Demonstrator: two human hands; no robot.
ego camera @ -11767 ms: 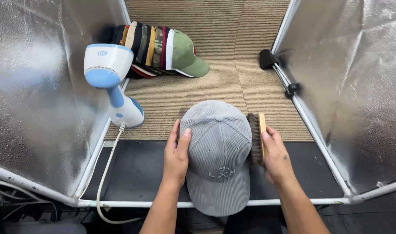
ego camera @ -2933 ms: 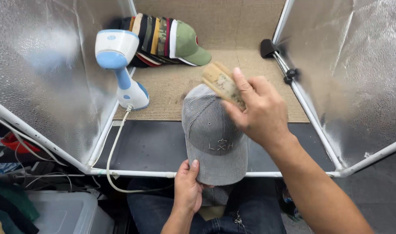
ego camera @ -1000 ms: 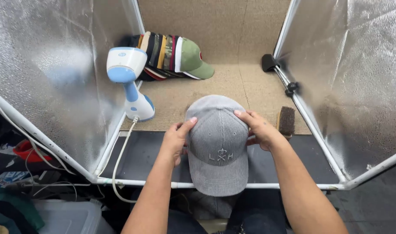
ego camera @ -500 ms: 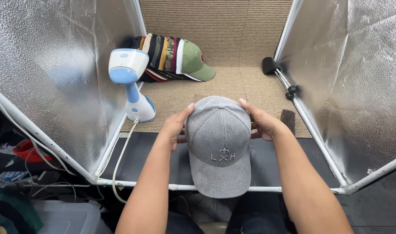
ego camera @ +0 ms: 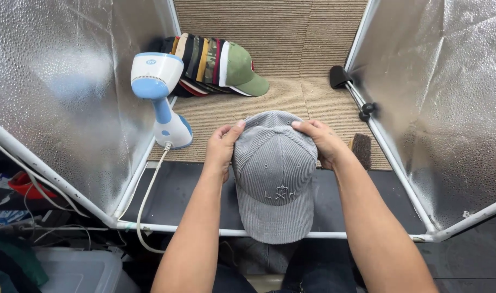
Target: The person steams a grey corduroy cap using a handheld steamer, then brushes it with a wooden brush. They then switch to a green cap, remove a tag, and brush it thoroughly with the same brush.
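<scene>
A grey corduroy cap [ego camera: 275, 173] sits in front of me with its brim toward me, over the black front strip of the booth floor. My left hand [ego camera: 222, 149] grips the left side of its crown. My right hand [ego camera: 323, 142] grips the right side, fingers curled over the top. A wooden brush [ego camera: 361, 150] with dark bristles lies on the beige mat just right of my right wrist, partly hidden by it.
A white and blue handheld steamer [ego camera: 160, 97] stands at the left, its cord [ego camera: 150, 190] trailing over the front rail. A row of stacked caps [ego camera: 215, 65] lies at the back. Silver reflective panels [ego camera: 63, 81] wall both sides. Black clips [ego camera: 340, 76] sit at the right rail.
The brush has left my right hand and now lies on the mat. Both hands have closed on the cap's crown and drawn it slightly toward me.
</scene>
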